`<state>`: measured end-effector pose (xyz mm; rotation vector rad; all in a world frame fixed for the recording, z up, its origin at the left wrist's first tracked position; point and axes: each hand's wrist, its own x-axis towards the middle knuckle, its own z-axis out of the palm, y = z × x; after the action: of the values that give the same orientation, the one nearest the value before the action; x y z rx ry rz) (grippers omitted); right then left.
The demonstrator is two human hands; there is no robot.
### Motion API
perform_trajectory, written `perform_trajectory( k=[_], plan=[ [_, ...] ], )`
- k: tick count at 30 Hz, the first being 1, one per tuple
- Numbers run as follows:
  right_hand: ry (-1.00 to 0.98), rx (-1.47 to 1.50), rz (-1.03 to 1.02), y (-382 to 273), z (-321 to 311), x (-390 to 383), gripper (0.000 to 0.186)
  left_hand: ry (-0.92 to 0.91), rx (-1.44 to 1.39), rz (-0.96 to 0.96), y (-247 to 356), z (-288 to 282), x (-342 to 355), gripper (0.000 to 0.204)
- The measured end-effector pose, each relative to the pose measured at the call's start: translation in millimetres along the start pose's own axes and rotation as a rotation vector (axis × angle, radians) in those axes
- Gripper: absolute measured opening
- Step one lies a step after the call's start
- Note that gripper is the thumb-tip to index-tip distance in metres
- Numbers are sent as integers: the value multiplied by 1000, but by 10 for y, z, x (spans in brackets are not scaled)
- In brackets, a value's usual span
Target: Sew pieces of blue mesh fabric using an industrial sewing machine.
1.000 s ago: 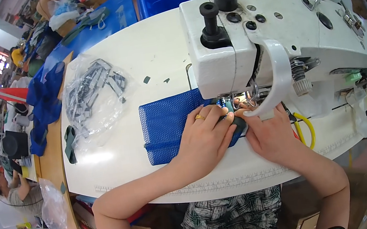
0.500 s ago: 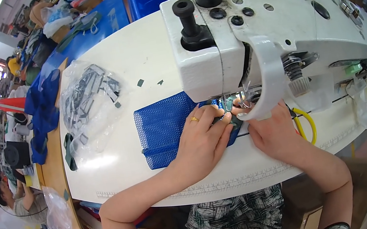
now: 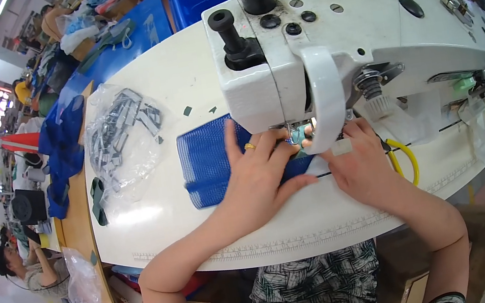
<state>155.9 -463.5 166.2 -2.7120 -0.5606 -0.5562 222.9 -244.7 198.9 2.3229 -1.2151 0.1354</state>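
Note:
A piece of blue mesh fabric [image 3: 209,160] lies on the white sewing table, its right end under the needle area of a white sewing machine [image 3: 253,96]. My left hand [image 3: 255,171] rests flat on the mesh with fingers spread, thumb apart, fingertips close to the presser foot [image 3: 295,133]. A small dark green piece shows at the fabric near those fingertips. On the right of the foot, my right hand [image 3: 358,161] is bent with its fingers curled in. The machine's white curved guard [image 3: 327,97] partly covers its fingertips, so what they pinch is hidden.
Yellow-handled scissors [image 3: 412,159] lie beside my right hand. A clear plastic bag of grey-green pieces [image 3: 125,129] sits left of the mesh, with a dark green strip [image 3: 98,200] by the table edge. Behind stands a blue bin [image 3: 184,5]. A person [image 3: 32,267] works at far left.
My left hand has opened out, its fingers spreading and its thumb moving away from the foot. The mesh has turned slightly. The whole view has shifted a little.

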Motion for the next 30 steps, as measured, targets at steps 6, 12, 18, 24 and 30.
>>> perform_trajectory(
  k=[6, 12, 18, 24, 30],
  plan=[
    [-10, 44, -43, -25, -34, -30, 24, -196, 7, 52, -73, -284, 49, 31],
    [-92, 236, -106, -83, -89, -21, 23, -245, 35, 241, 325, -58, -90, 20],
    [70, 159, -210, -132, -2, -39, 24, -112, -73, -220, 99, -166, 41, 14],
    [245, 131, -223, -153, -4, -7, 25, -324, -363, -611, 7, -3, 370, 29],
    [232, 165, -234, -190, 1, 0, 28, -82, -649, -840, 27, 135, 264, 21]
  ],
)
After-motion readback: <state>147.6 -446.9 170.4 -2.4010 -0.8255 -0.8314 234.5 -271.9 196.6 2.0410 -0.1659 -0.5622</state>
